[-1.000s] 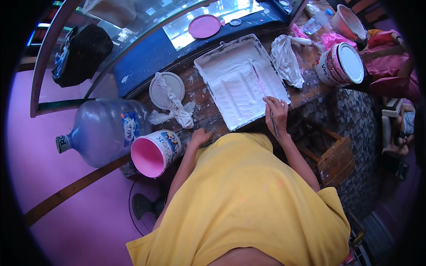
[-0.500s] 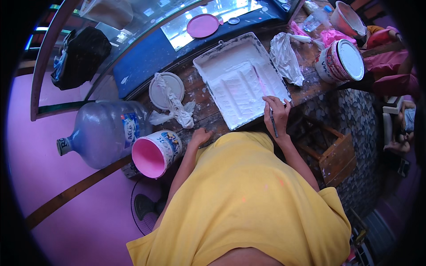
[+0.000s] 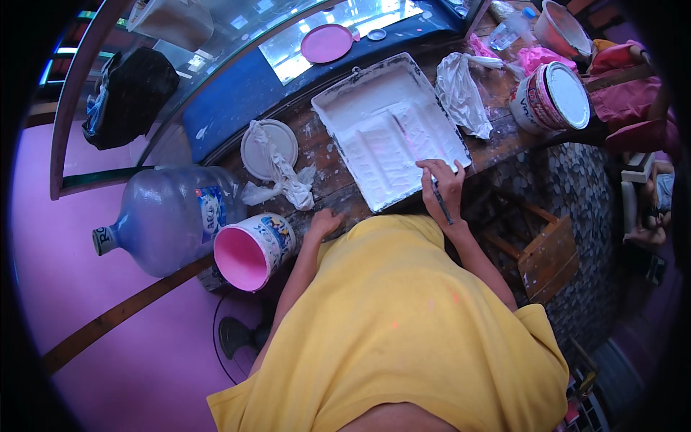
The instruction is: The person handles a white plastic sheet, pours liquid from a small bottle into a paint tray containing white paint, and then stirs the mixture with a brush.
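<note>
A paint tray coated in white paint lies on the wooden table in front of me, its ridged part toward my body. Over its near right corner is my right hand, closed around a slim paintbrush with a dark handle; its far end is hidden by the fingers. A faint pink streak shows on the white ridges beyond that hand. My left hand rests on the table's near edge, left of the tray, holding nothing, fingers loosely laid down. Next to it stands a white bucket with pink inside, tipped toward me.
Left are a large clear water jug and a round lid under a crumpled plastic bag. Right of the tray lie another bag and a paint bucket. A glass case borders the far side; a wooden stool stands below right.
My right hand has shifted slightly left along the tray's near edge, and the brush handle tilts more. My left hand has stayed in place.
</note>
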Tool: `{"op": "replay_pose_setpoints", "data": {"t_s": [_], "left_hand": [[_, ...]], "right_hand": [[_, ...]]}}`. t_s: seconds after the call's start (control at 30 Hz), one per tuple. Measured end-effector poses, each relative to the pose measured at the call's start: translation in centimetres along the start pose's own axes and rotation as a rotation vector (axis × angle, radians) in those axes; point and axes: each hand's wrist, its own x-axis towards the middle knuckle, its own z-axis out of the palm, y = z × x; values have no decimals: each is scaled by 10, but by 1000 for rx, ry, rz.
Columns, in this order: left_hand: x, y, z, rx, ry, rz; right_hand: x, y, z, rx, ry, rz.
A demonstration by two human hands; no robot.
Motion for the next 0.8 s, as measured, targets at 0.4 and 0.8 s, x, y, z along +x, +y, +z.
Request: {"op": "replay_pose_setpoints", "data": {"t_s": [0.4,0.8], "left_hand": [[0,-2,0,-24,-14,-5],[0,-2,1,-5,-5,-17]], "right_hand": [[10,4,2,30,14,54],[9,43,17,-53,36,-83]]}}
